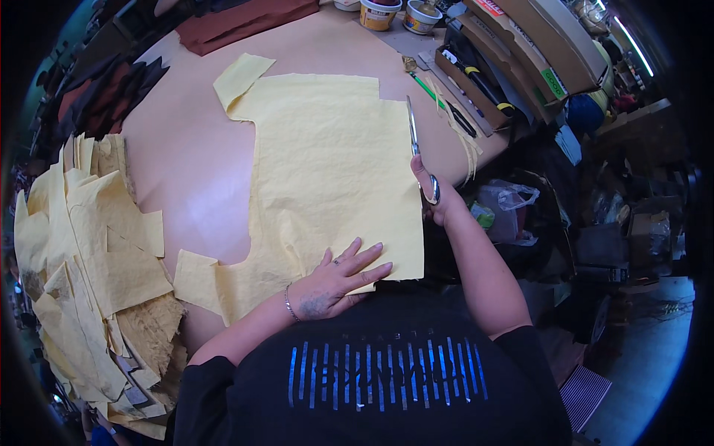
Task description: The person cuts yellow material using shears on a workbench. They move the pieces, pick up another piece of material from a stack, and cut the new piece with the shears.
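Note:
A large pale yellow sheet of fabric or leather [327, 163] lies spread before me, with notched corners and a folded flap at its upper left. My left hand [338, 279] rests flat on its near edge, fingers spread, holding nothing. At the sheet's right edge, my right hand [446, 204] grips a pair of metal scissors [413, 130], thumb through one handle loop. The blades point away from me along that edge and look close together. Part of the right hand's fingers is hidden below the handles.
Stacked yellow pieces [104, 245] hang at the table's left. Dark and reddish folded material [111, 97] lies beyond. Far right on the table [193, 156] are tubs [379, 13], a green pen-like tool [426, 89], thin yellow offcuts [465, 130] and a cardboard tool box [476, 89]. A plastic bag [509, 201] sits right.

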Tool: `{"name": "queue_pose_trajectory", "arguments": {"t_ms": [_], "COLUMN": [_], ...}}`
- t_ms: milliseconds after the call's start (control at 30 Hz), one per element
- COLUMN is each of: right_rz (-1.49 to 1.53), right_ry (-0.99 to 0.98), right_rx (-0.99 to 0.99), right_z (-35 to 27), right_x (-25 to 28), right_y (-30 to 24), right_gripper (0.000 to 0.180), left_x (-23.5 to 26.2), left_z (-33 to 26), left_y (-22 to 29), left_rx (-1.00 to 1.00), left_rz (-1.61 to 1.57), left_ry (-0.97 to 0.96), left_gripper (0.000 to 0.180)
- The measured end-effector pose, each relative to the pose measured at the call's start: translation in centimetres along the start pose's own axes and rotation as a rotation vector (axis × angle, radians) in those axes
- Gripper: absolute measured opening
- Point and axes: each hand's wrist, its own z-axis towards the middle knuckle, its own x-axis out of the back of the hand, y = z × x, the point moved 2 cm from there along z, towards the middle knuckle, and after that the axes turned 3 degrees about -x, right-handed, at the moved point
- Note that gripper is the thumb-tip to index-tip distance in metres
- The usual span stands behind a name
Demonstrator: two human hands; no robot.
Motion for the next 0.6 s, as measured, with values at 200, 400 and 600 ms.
{"name": "queue_pose_trajectory", "arguments": {"t_ms": [200,400,600], "right_rz": [-0.032,-0.025,-0.03], "right_ry": [0.16,0.106,0.1], "right_rx": [0.229,0.124,0.041], "right_z": [2.2,0.3,1.6], "right_x": [0.1,-0.6,0.7], "right_y": [2.7,0.0,-0.2], "right_gripper": [0.073,0.073,0.064], "left_x": [0.0,0.2,-0.1], "left_z": [0.0,-0.5,-0.2], "left_y": [0.1,0.0,0.1], "left_rx": [0.005,0.026,0.013], "left_rz": [0.0,-0.003,-0.007], "left_ry": [-0.01,-0.001,-0.001], "left_gripper": [0.047,0.047,0.047]}}
